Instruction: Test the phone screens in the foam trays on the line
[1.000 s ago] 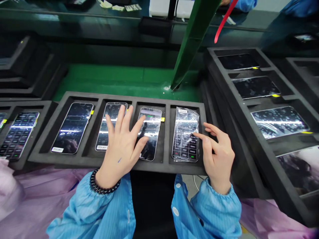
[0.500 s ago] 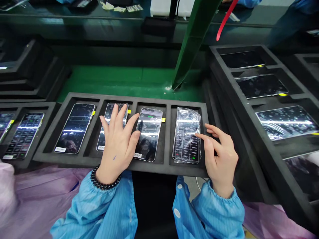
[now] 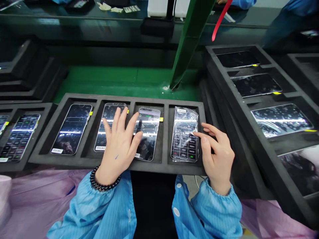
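Note:
A black foam tray [image 3: 165, 139] holds several phones, one per compartment. My left hand [image 3: 119, 142] is spread, palm down, over the second phone [image 3: 101, 132] and the left edge of the third phone [image 3: 149, 132], holding nothing. At the far right compartment lies a phone in clear crinkled film [image 3: 184, 136], its screen showing a grid of labels. My right hand [image 3: 218, 149] has its index fingertip at the right side of that phone; its fingers are apart and hold nothing. The leftmost phone [image 3: 72, 129] lies untouched, with a white label at its lower end.
More foam trays with phones stand at the right [image 3: 267, 132] and at the left [image 3: 47, 116]. Stacked trays [image 3: 30, 73] rise at the back left. A slanted green post [image 3: 186, 46] stands behind the tray, and a red strip [image 3: 221, 20] hangs beside it.
The whole view has shifted a little, so the trays appear slightly farther left. My left hand has moved slightly right relative to the tray. My right index finger remains at the film-wrapped phone.

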The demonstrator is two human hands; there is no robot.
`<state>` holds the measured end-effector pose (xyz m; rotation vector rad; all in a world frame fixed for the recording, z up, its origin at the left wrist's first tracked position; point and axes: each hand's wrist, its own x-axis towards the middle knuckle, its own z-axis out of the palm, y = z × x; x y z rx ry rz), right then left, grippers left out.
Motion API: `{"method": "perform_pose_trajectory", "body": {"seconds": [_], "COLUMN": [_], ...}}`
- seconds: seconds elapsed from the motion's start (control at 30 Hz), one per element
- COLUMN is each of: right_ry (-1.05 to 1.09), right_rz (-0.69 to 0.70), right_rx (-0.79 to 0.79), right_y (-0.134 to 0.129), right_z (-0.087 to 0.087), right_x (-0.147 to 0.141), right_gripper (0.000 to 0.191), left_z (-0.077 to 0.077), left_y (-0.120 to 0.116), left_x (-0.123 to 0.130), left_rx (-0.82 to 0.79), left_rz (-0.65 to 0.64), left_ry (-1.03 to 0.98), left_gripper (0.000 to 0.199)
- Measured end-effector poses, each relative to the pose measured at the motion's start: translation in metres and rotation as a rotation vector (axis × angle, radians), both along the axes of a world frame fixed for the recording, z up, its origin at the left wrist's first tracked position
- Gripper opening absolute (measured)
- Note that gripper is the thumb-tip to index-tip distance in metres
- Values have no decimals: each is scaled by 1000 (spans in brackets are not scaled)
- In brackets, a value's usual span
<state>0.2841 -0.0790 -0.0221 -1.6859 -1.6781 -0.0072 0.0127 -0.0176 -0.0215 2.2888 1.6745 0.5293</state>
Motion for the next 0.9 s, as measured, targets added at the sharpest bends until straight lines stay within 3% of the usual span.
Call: {"method": "perform_pose_trajectory", "body": {"seconds": [0.23, 0.43, 0.63, 0.9], "right_ry": [-2, 0, 7, 19], "right_rz": [4, 9, 14, 10], "right_rx": [5, -4, -1, 0], "right_y": [0, -1, -1, -1], "right_z": [0, -1, 0, -1], "right_x": [-1, 0, 0, 0], "right_gripper": [28, 28, 28, 28], "left_z": [1, -5, -4, -6], "left_y": [-3, -3, -6, -6], "left_x": [3, 7, 4, 8], "left_rx": [51, 4, 61, 38], "left_rz": [-92, -36, 37, -12], "left_ry": [-7, 135, 14, 99], "left_gripper": [53, 57, 57, 54]}}
